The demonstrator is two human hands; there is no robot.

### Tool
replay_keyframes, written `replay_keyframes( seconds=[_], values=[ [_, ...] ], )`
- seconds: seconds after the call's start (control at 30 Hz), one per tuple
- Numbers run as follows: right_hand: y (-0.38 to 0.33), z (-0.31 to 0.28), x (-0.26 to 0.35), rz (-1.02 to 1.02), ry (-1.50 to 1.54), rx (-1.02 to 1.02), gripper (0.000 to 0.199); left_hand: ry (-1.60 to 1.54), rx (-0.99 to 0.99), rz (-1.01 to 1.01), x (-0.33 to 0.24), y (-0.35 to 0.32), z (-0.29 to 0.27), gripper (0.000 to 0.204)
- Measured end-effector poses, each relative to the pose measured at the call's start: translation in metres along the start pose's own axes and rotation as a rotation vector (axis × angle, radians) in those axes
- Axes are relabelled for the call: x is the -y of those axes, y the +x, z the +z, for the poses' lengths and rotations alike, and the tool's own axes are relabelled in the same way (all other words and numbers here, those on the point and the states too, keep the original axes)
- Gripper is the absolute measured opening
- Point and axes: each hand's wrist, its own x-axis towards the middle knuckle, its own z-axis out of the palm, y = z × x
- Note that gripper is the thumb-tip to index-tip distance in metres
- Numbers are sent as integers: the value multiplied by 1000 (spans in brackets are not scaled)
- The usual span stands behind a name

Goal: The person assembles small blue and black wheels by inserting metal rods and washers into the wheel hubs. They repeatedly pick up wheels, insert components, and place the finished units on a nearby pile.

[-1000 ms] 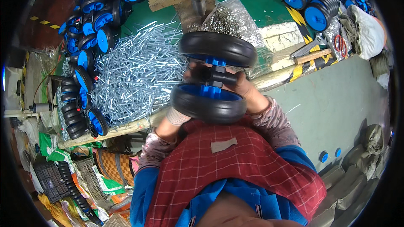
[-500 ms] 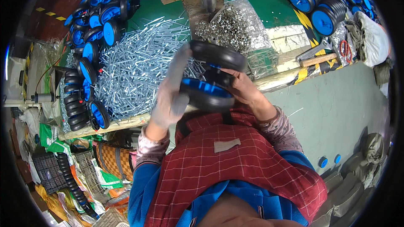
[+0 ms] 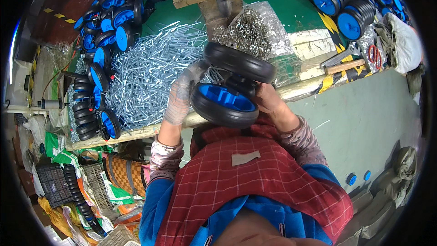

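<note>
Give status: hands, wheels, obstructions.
Left hand gloved, on upper wheel. Right hand grips between the wheels. Lower wheel blue hub up. Bolt pile behind, not obstructing.

Green-topped workbench [image 3: 291, 4] above grey concrete floor [image 3: 364, 123].

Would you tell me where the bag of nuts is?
In the head view, the bag of nuts lies top centre on the green bench, right of the bolt pile.

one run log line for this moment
left hand: gloved, on upper black wheel | right hand: grips lower blue-hubbed wheel
</note>
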Motion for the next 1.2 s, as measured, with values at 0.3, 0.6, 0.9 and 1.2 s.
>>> replay_keyframes(
  seconds=[0.3, 0.6, 0.9, 1.2],
  values=[
    [-10, -30, 70, 280, -845, -123, 26, 237, -158, 310, -5, 4, 8, 74],
    [3, -20, 505, -1013, -1297, -991, 39, 408, -127, 411, -82, 30, 12, 34],
    [144, 127, 365, -478, -1337, 58, 50, 854, -106, 1073, -283, 112, 62, 37],
    [245, 231, 334, -415, -897, 461, 59, 485, 793, 587, -414, 194, 99, 43]
  ],
)
